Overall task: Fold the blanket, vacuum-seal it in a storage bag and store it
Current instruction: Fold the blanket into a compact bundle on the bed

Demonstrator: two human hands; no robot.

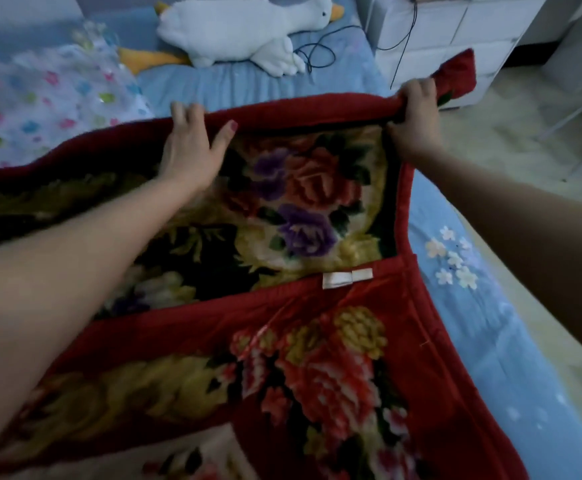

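A blue quilted bed [490,341] carries the whole scene. Across it lies the blanket [317,358], thick red plush with large roses in red, purple and gold, its far portion lifted so that a folded layer shows beneath a red bound hem. Folding appears only partly done; bagging, sealing and storing all seem left. At far left rests a crinkly clear plastic sheet printed with coloured flowers [40,109], possibly the storage bag. A white plush goose [248,26] lies far off. The left hand [192,150] grips the blanket's far edge, fingers hooked over it. The right hand [416,116] clenches the far right corner. Two white labels [346,278] sit on the hem.
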